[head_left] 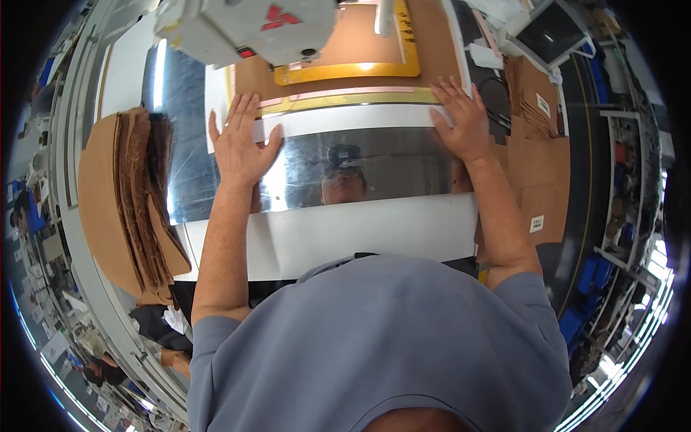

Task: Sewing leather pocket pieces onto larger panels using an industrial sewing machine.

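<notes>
The left hand [242,144] is lying open and flat, and the right hand [463,122] is too, at the two ends of a yellow strip [338,100]. The brown board [440,50] is lying just past it, under a white machine [252,29]. Shiny metal [410,162] is showing nearer. Brown piles [129,201] are sitting at both sides; shelves [619,180] are standing right.

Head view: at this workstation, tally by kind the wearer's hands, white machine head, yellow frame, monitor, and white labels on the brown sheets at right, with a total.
Left hand and right hand: 2
White machine head: 1
Yellow frame: 1
Monitor: 1
Upper white label and lower white label: 2
Total: 7
</notes>
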The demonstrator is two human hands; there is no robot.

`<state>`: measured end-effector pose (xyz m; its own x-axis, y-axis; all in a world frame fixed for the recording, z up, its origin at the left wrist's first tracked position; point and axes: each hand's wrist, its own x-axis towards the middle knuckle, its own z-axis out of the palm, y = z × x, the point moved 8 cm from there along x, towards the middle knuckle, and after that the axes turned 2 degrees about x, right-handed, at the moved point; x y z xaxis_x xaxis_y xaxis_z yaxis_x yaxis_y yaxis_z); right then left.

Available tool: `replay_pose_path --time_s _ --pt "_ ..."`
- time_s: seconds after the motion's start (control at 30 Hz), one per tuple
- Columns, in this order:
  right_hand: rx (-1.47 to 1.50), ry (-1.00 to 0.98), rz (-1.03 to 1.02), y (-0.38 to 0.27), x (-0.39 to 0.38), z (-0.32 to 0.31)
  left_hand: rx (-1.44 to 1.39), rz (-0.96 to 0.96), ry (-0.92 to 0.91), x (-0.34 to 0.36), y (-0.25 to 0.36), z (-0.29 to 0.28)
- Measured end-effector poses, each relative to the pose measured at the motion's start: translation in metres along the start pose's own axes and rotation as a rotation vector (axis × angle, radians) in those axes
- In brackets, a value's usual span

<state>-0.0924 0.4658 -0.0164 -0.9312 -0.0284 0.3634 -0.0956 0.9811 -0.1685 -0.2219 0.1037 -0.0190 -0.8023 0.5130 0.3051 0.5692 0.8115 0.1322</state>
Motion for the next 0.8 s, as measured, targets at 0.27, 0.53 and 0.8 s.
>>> replay_pose_path --time_s 0.27,0.53,0.8 --pt "-0.003 0.101 0.014 0.000 -0.004 -0.008 0.043 -0.006 -0.045 -0.001 -0.006 0.007" --pt "-0.043 0.066 0.108 0.012 -0.007 -0.001 0.104 0.051 -0.069 0.001 0.002 0.010" --pt "-0.038 0.082 0.125 0.012 -0.009 -0.001 0.053 -0.001 -0.015 0.001 -0.002 0.008"
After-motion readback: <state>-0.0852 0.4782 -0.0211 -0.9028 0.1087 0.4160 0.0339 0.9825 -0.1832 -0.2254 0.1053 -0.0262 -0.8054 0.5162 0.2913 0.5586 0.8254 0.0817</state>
